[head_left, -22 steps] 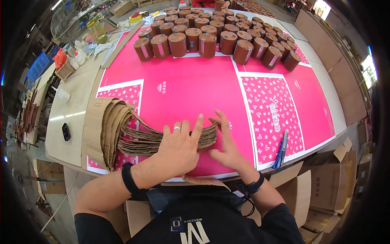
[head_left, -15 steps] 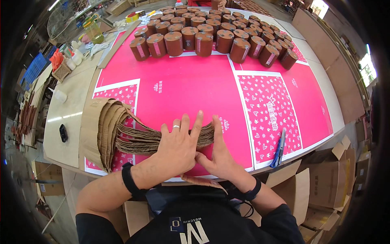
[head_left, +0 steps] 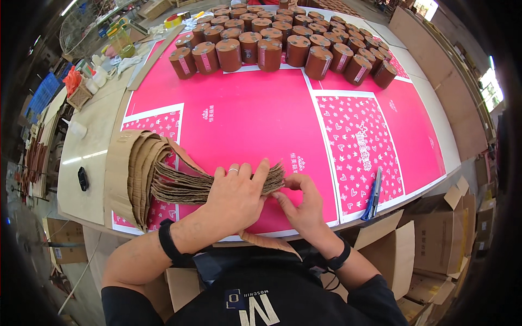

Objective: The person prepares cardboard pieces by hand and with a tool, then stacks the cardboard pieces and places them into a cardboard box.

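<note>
A thick bundle of brown corrugated cardboard strips (head_left: 182, 187) stands on edge near the front of the table and fans out to the left. My left hand (head_left: 236, 191) lies over it, fingers across the top and far side, a ring on one finger. At the bundle's right end, my right hand (head_left: 305, 209) has its thumb and bent forefinger closed on the strip ends. Wider curved cardboard pieces (head_left: 133, 179) join the bundle at its left. One loose cardboard strip (head_left: 269, 244) sticks out below my hands over the table edge.
Pink printed sheets (head_left: 244, 119) cover the table. A blue box cutter (head_left: 372, 195) lies at the right front. Many brown cylinders (head_left: 269, 54) fill the far side. A small black object (head_left: 82, 178) rests at left. Open cardboard boxes (head_left: 435, 239) stand below right.
My right hand has gone from upright, with fingers stretched along the bundle's end, to a pinch on the strip ends. My left hand stays on the bundle, shifted slightly.
</note>
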`<action>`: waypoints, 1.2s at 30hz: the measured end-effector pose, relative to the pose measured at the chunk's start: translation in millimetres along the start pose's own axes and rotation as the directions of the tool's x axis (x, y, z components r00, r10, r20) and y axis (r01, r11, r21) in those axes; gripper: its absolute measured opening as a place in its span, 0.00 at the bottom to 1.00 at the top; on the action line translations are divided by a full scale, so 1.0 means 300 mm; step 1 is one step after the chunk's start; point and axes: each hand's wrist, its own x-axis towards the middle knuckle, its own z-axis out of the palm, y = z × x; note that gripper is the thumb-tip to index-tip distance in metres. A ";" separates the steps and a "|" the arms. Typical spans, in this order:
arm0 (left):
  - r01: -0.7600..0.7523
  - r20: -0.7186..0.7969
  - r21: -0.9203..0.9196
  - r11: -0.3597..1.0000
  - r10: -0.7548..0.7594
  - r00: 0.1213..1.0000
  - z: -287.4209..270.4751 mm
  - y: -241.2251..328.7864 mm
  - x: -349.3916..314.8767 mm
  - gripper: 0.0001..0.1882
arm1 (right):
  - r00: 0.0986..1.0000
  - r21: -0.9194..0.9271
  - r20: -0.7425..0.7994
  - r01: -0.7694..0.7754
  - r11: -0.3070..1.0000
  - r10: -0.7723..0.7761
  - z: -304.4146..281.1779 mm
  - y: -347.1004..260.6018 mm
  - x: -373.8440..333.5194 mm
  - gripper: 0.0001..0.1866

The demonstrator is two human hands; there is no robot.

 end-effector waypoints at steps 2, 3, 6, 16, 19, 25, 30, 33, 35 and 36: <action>-0.007 -0.020 -0.010 1.000 0.006 1.000 0.006 -0.002 -0.001 0.39 | 1.000 0.008 0.009 0.000 1.000 0.000 -0.012 0.007 0.007 0.20; -0.007 -0.021 -0.009 1.000 0.007 1.000 0.006 -0.001 -0.001 0.37 | 0.998 -0.055 0.053 -0.013 0.998 0.016 -0.024 0.005 0.012 0.24; -0.013 -0.020 -0.008 1.000 0.013 1.000 0.011 -0.003 0.000 0.35 | 0.993 -0.157 0.056 0.115 0.981 -0.108 -0.041 -0.033 0.054 0.31; -0.043 -0.155 -0.023 0.999 0.039 0.987 0.046 -0.037 -0.006 0.29 | 0.898 -0.149 0.432 0.164 0.975 -0.085 -0.017 -0.061 0.156 0.38; 0.023 0.030 -0.021 1.000 -0.022 0.999 -0.051 -0.095 -0.022 0.27 | 0.939 -0.276 0.342 0.144 0.950 -0.043 -0.073 -0.047 0.171 0.32; 0.116 0.248 0.004 0.993 -0.113 0.962 -0.135 -0.187 -0.074 0.26 | 0.979 -0.398 0.173 -0.032 0.917 0.109 -0.266 -0.074 0.205 0.28; 0.043 0.140 -0.125 0.991 -0.026 0.990 -0.052 -0.167 -0.100 0.26 | 0.946 -0.742 0.299 0.146 0.654 0.128 -0.270 -0.103 0.194 0.35; 0.025 0.005 -0.132 0.991 -0.024 1.000 -0.034 -0.161 -0.115 0.28 | 0.891 -0.781 0.450 0.425 0.457 -0.058 -0.221 -0.158 0.207 0.37; 0.030 0.010 -0.147 0.989 -0.029 1.000 -0.030 -0.161 -0.119 0.29 | 0.855 -0.727 0.515 0.470 0.501 -0.055 -0.142 -0.193 0.236 0.38; 0.034 0.009 -0.151 0.988 -0.033 0.999 -0.024 -0.160 -0.118 0.29 | 0.809 -0.647 0.583 0.520 0.558 -0.079 -0.090 -0.194 0.248 0.37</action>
